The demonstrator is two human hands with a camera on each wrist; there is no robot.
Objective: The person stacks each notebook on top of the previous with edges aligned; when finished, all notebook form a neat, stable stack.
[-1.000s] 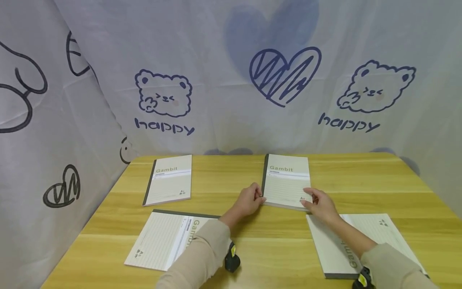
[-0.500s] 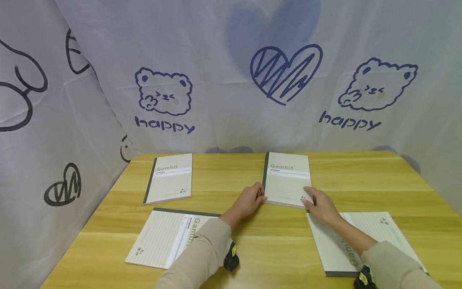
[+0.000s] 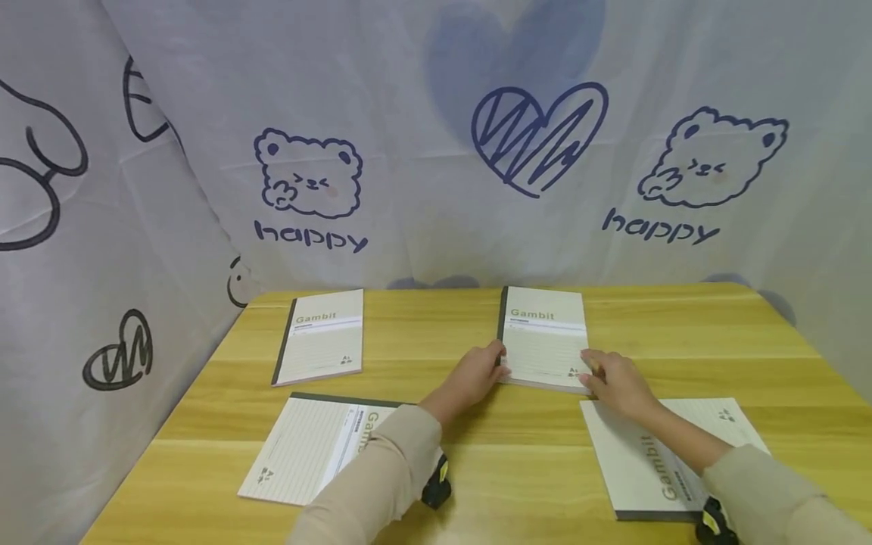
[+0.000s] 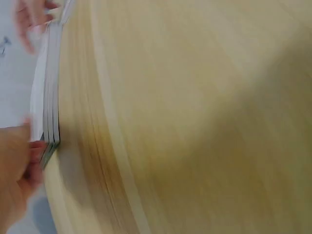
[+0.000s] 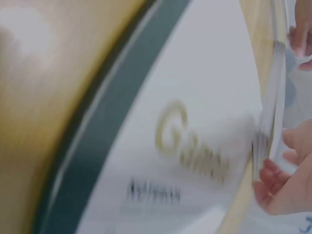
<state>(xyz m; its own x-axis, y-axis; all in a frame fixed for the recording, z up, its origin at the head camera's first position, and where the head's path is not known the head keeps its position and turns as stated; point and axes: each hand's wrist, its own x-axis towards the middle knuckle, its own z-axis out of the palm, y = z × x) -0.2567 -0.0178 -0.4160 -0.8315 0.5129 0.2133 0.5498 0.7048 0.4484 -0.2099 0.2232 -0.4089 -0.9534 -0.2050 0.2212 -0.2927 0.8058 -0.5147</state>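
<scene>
A small stack of white "Gambit" notebooks (image 3: 543,341) with dark spines lies at the back middle of the table. Its layered edges (image 4: 51,87) show in the left wrist view. At the stack's front left corner, my left hand (image 3: 473,376) pinches the edge, with the fingers along the spine and the thumb at the front. My right hand (image 3: 621,387) is at the front right corner, its fingers loosely bent and touching or very near the edge. Under my right forearm lies another notebook (image 3: 623,454), partly covered; its cover (image 5: 195,122) fills the right wrist view.
One notebook (image 3: 320,341) lies at the back left of the wooden table (image 3: 518,469). Another notebook (image 3: 306,450), turned sideways, is partly hidden by my left sleeve. A white printed cloth (image 3: 422,204) hangs behind the table and along its left.
My left hand has shifted slightly right, closer onto the stack's corner. My right hand has moved a little to the right. The stack and the other notebooks stay almost where they were.
</scene>
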